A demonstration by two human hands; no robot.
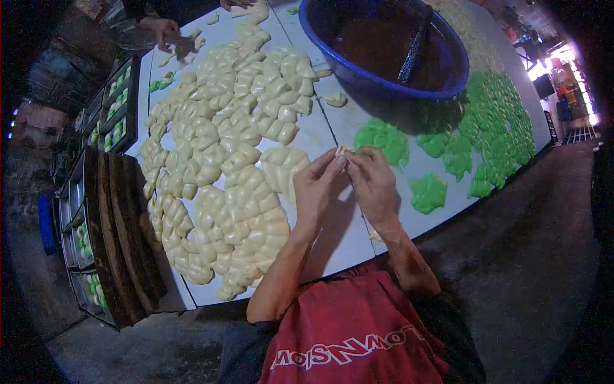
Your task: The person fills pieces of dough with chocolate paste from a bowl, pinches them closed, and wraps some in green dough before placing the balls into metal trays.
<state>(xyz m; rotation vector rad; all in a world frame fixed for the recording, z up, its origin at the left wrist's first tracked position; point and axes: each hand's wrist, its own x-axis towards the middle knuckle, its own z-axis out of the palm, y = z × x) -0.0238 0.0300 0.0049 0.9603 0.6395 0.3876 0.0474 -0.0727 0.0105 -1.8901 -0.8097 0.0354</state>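
My left hand (318, 185) and my right hand (374, 182) meet over the white table, fingers pinched together around a small pale dough piece (343, 150). Many glossy cream dough pieces (236, 153) lie packed together to the left of my hands. Flattened green dough pieces (384, 142) spread out on the right, some close to my right hand. Beyond my hands stands a large blue basin (384, 84) holding a brown filling (377, 45), with a dark-handled utensil (416, 48) resting in it.
Stacked dark trays (118, 237) stand along the table's left edge, and compartment trays (83, 243) there hold green and white pieces. At the upper left, another person's hand (163, 31) is over the table. A blue object (46, 224) is at the far left.
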